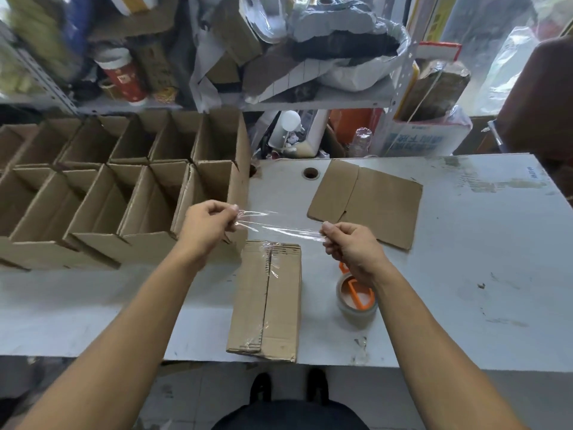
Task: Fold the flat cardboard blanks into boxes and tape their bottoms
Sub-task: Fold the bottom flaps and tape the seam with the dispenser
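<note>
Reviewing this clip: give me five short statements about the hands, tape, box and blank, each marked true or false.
1. Both hands pinch a stretched strip of clear tape. True.
2. The left hand rests flat on the box. False: it holds the strip's left end above the table.
3. The box in front already has tape along its seam. True.
4. The tape roll sits left of that box. False: it sits on its right, beneath the right hand.
5. A flat blank lies on the table. True.
</note>
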